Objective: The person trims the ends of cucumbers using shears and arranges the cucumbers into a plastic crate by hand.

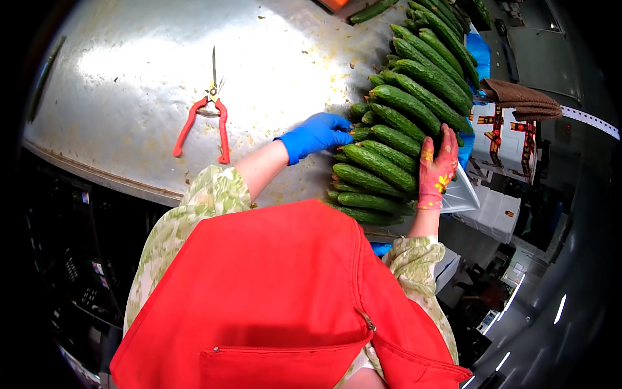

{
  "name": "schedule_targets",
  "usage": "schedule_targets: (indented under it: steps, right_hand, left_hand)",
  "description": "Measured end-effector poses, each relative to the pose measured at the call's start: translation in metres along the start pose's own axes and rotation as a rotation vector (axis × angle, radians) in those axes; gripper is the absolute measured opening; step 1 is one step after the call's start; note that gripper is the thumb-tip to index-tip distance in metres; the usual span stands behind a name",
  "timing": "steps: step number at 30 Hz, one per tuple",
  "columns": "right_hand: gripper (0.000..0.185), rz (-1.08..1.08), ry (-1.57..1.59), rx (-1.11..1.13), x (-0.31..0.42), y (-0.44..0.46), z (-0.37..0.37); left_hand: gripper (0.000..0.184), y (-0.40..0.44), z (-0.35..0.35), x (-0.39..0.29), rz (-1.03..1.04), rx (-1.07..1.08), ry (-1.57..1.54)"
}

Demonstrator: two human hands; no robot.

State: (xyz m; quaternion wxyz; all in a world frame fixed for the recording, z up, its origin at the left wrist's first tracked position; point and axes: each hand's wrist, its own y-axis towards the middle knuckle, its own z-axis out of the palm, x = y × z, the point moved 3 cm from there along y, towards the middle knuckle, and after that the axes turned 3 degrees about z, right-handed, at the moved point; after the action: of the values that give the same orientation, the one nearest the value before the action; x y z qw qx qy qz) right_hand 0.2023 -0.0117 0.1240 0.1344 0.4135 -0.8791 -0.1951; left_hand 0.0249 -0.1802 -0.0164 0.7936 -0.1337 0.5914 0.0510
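Note:
Green cucumbers (405, 107) lie side by side in a long stacked row along the right side of the metal table (272, 58). My left hand (317, 136), in a blue glove, is at the left ends of the cucumbers, its fingers bent against a tip; whether it grips one is hidden. My right hand (438, 168), in a pink flowered glove, rests at their right ends with its fingers stretched out and the thumb apart. Red-handled pruning shears (210, 110) lie on the table to the left, blades pointing away from me.
A lone cucumber (371, 11) and an orange object (334, 4) are at the far edge. A dark long object (46, 78) lies at the far left. Beyond the right edge are a brown cloth (521, 100), white boxes (495, 214) and blue plastic (478, 48).

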Motion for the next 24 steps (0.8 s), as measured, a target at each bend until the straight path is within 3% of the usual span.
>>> schedule_targets:
  steps: [1,8,11,14,17,21,24]
  right_hand:
    - [0.046,-0.008,-0.008,-0.005,0.0,0.0,0.0]
    - [0.045,0.001,-0.001,0.002,0.001,0.001,-0.001]
    - [0.045,-0.001,-0.002,0.003,0.002,0.001,-0.001]
    - [0.045,-0.009,-0.013,0.0,0.002,0.001,-0.001]
    - [0.045,-0.017,-0.021,-0.003,0.002,0.001,-0.001]
    - [0.045,-0.032,-0.034,-0.006,0.0,0.001,-0.001]
    - [0.045,-0.035,-0.018,-0.003,-0.001,0.0,0.001]
  left_hand:
    - [0.036,0.003,0.005,0.006,-0.02,0.014,0.091]
    - [0.027,-0.007,0.031,0.027,0.142,-0.35,-0.318]
    - [0.022,-0.01,0.026,0.022,0.062,-0.322,-0.295]
    - [0.021,-0.006,0.014,0.012,0.046,-0.448,-0.48]
    - [0.021,0.018,0.007,0.01,-0.052,-0.29,-0.153]
    - [0.019,0.034,0.009,-0.004,-0.181,-0.081,-0.02]
    - [0.016,0.041,0.006,0.006,-0.213,-0.061,-0.114]
